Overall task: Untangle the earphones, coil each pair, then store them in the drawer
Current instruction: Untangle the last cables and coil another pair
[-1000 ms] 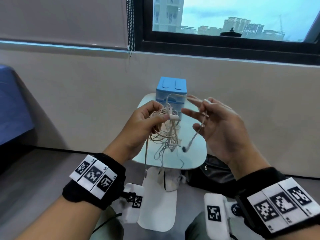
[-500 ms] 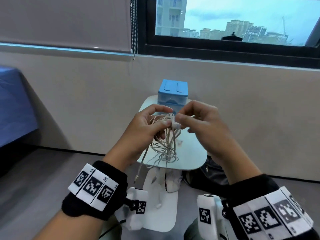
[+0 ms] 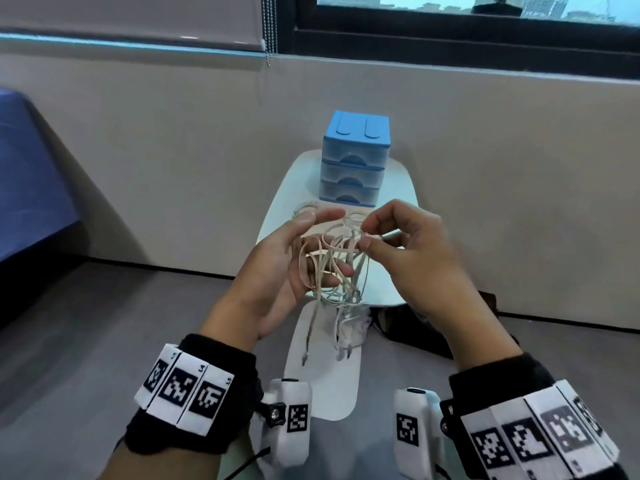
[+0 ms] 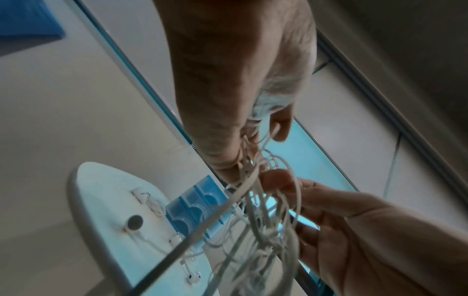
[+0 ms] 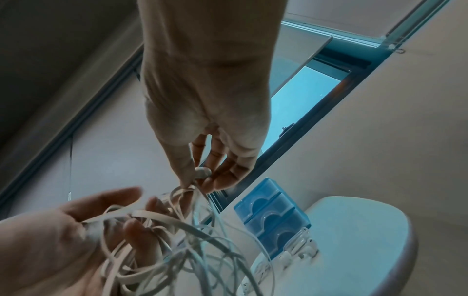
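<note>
The tangle of earphone cables point(image 3: 334, 268) hangs in the air between both hands, above the near edge of the small white table point(image 3: 398, 188). The cables are thin and pale; some are flat like ribbon, some are round, and they make many loose loops. A few ends with plugs hang down toward 6 o'clock, under the hands.

The left hand point(image 3: 287, 268) is at 9 o'clock of the tangle, palm turned to the right, with the fingers straight and a little apart. Several loops lie over these fingers point(image 5: 131, 193), and no finger is curled around them. The right hand point(image 3: 412, 251) is at 3 o'clock of the tangle. Its thumb and first finger are pressed together on a cable at the top of the bundle, and the other fingers are bent. In the right wrist view a small rounded earbud point(image 5: 202, 172) sits between the fingertips.

The drawer box point(image 3: 355, 159) stands at 12 o'clock, on the far part of the table. It is a blue plastic cube with a smooth lid and 3 half-clear drawers, each with an arched grip, all closed. More earphones point(image 4: 152, 204) lie flat on the smooth table top just beside the box, with white buds and a round dark piece. A dark bag point(image 3: 415, 327) lies on the grey floor under the table, at 4 o'clock.
</note>
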`<state>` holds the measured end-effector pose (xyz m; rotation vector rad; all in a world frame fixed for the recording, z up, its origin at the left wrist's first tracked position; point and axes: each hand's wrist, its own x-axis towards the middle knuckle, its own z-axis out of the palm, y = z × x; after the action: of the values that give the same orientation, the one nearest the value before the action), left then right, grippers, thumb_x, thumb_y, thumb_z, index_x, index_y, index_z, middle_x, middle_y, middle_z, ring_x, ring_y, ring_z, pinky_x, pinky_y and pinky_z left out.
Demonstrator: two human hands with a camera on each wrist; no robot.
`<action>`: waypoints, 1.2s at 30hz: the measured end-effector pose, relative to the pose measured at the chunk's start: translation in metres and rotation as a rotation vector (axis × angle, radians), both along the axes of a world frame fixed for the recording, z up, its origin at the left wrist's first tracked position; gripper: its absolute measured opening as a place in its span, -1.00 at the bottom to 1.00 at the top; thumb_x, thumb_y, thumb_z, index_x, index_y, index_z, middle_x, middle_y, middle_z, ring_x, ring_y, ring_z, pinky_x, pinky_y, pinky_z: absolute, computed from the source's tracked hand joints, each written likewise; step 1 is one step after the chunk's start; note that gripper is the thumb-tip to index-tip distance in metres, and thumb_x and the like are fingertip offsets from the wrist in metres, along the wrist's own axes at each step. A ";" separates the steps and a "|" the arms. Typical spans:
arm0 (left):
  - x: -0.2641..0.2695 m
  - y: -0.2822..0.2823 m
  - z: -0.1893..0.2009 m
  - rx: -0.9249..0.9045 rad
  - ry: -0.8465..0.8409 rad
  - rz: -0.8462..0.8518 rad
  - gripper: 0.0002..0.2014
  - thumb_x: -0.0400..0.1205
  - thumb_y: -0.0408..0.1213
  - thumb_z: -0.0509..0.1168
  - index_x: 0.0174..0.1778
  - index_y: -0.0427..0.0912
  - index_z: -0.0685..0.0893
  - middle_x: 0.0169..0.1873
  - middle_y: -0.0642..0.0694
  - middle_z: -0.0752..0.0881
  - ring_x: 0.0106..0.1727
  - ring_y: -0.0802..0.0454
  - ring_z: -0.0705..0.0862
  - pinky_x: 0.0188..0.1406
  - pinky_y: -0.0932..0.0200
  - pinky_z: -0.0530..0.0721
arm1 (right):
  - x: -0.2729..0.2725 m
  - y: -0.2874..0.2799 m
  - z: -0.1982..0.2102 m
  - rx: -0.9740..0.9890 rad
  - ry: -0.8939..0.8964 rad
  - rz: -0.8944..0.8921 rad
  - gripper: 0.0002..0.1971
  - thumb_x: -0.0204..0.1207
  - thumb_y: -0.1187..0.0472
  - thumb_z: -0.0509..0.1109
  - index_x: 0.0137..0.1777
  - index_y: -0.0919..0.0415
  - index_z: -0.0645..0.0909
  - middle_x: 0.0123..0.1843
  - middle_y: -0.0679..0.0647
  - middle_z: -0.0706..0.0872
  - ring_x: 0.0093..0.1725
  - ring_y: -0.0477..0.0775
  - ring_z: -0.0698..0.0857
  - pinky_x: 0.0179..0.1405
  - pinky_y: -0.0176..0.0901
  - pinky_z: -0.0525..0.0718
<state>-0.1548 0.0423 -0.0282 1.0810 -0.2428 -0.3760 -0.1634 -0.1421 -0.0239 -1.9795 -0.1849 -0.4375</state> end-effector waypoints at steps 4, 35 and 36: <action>0.002 -0.004 -0.008 0.010 0.022 -0.020 -0.52 0.83 -0.01 0.05 0.49 -0.23 0.62 -0.02 -0.37 0.71 -0.28 -0.20 0.77 -0.30 0.07 0.75 | -0.011 -0.004 0.003 -0.052 0.020 0.033 -0.76 0.50 0.34 0.54 -0.01 -0.07 0.72 0.04 -0.17 0.79 0.05 -0.09 0.74 0.04 -0.10 0.72; -0.005 -0.006 -0.020 0.421 -0.322 0.063 -0.52 0.54 -0.49 0.30 0.33 0.00 0.74 -0.04 -0.06 0.73 -0.21 -0.01 0.74 -0.11 0.10 0.70 | -0.011 -0.012 0.010 0.067 -0.115 0.004 -0.84 0.61 0.46 0.42 -0.09 0.19 0.61 -0.21 -0.06 0.71 -0.27 0.10 0.77 -0.21 -0.04 0.72; -0.005 -0.007 -0.021 0.429 -0.341 0.070 -0.54 0.58 -0.51 0.34 0.33 0.03 0.75 -0.04 -0.06 0.71 -0.22 0.01 0.72 -0.09 0.11 0.70 | -0.011 -0.014 0.011 0.077 -0.124 -0.002 -0.84 0.59 0.50 0.42 -0.10 0.23 0.61 -0.23 -0.03 0.73 -0.23 0.11 0.81 -0.19 -0.02 0.75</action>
<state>-0.1603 0.0353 -0.0488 1.5739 -0.4388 -0.1803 -0.1744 -0.1566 -0.0128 -1.8784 -0.2406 -0.5616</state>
